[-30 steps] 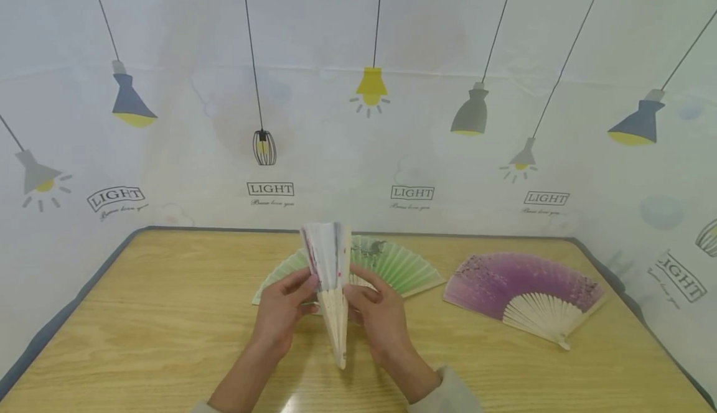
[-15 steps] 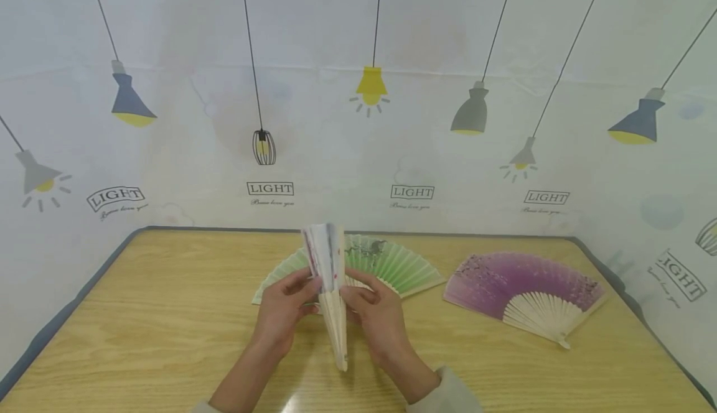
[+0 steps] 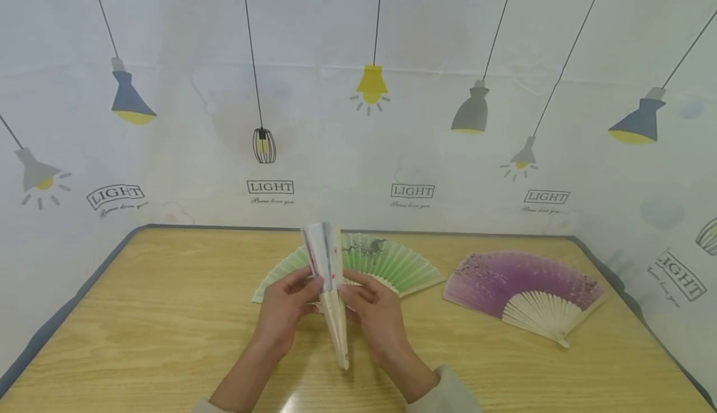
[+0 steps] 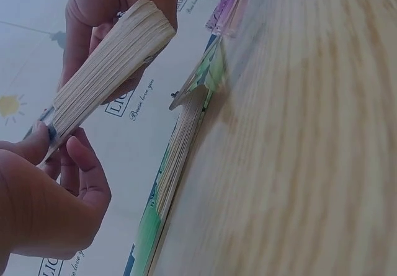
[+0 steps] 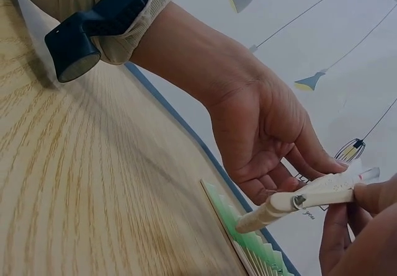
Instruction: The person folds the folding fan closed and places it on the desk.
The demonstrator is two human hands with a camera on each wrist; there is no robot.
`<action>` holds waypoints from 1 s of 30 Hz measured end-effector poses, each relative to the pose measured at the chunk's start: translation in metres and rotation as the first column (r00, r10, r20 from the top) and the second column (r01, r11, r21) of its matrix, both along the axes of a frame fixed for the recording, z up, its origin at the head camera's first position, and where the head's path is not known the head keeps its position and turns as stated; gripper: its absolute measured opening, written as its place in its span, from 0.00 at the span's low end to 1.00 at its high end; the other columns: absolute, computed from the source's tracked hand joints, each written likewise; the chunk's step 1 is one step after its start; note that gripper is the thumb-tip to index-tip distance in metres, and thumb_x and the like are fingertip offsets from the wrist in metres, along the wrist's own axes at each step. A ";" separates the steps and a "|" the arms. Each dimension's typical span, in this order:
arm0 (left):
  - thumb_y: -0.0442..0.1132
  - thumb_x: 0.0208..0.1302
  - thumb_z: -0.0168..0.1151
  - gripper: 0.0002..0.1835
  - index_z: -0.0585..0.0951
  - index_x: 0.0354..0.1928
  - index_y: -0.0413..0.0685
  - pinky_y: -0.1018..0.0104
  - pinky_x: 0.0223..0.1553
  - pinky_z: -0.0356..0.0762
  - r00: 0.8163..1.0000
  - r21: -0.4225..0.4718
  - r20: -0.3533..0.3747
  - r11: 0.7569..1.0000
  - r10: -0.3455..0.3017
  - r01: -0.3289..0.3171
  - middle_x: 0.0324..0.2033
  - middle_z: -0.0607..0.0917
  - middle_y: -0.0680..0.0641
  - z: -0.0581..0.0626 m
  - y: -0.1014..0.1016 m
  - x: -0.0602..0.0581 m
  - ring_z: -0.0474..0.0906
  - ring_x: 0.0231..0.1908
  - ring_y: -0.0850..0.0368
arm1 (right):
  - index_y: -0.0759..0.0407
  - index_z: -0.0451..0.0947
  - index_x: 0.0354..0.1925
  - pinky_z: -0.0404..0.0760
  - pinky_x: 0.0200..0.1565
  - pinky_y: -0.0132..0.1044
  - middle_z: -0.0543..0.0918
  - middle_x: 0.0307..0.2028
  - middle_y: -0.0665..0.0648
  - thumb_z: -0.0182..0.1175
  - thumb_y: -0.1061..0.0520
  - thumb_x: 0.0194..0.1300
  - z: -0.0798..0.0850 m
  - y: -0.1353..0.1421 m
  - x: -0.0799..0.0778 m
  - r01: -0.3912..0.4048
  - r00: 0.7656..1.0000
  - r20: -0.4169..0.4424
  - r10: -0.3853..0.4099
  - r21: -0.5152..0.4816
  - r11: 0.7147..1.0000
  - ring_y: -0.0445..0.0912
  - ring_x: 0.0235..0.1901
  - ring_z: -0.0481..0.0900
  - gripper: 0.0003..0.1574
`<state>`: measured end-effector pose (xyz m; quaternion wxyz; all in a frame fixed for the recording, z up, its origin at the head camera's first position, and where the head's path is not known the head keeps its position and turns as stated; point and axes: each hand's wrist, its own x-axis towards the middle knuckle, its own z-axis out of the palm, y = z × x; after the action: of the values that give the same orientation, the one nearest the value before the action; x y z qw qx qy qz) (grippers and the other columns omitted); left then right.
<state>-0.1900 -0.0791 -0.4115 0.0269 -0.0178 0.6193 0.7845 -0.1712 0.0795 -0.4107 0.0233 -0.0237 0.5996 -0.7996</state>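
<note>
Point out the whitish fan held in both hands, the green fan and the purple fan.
whitish fan (image 3: 333, 308): head view, on its pale sticks just below the leaf
green fan (image 3: 392, 267): head view, on the right part of its leaf
purple fan (image 3: 518, 276): head view, on the middle of its leaf

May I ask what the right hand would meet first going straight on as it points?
Most likely the white fan the right hand pinches; beyond, perhaps the left hand, depth being unclear.

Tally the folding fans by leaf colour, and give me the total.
White fan, mostly folded: 1
Green fan, spread: 1
Purple fan, spread: 1
Total: 3
</note>
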 end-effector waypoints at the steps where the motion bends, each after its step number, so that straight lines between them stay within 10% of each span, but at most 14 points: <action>1: 0.33 0.63 0.64 0.21 0.76 0.57 0.33 0.69 0.31 0.82 1.000 -0.002 0.003 1.000 0.003 -0.003 0.36 0.83 0.45 0.000 0.000 0.000 0.80 0.34 0.55 | 0.68 0.73 0.57 0.80 0.52 0.46 0.84 0.41 0.63 0.63 0.61 0.64 0.000 0.000 0.000 -0.008 1.000 -0.004 0.008 0.003 1.000 0.52 0.45 0.82 0.25; 30: 0.34 0.61 0.66 0.23 0.76 0.57 0.33 0.68 0.32 0.81 1.000 -0.047 0.009 0.999 -0.023 0.023 0.39 0.83 0.44 -0.001 0.001 -0.002 0.80 0.34 0.55 | 0.64 0.77 0.55 0.82 0.48 0.40 0.82 0.41 0.60 0.63 0.59 0.64 0.003 -0.001 0.001 -0.021 0.999 -0.022 0.023 0.100 0.995 0.48 0.42 0.80 0.22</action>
<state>-0.1915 -0.0777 -0.4123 0.0382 -0.0146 0.6377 0.7692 -0.1698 0.0786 -0.4078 0.0262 -0.0384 0.6389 -0.7679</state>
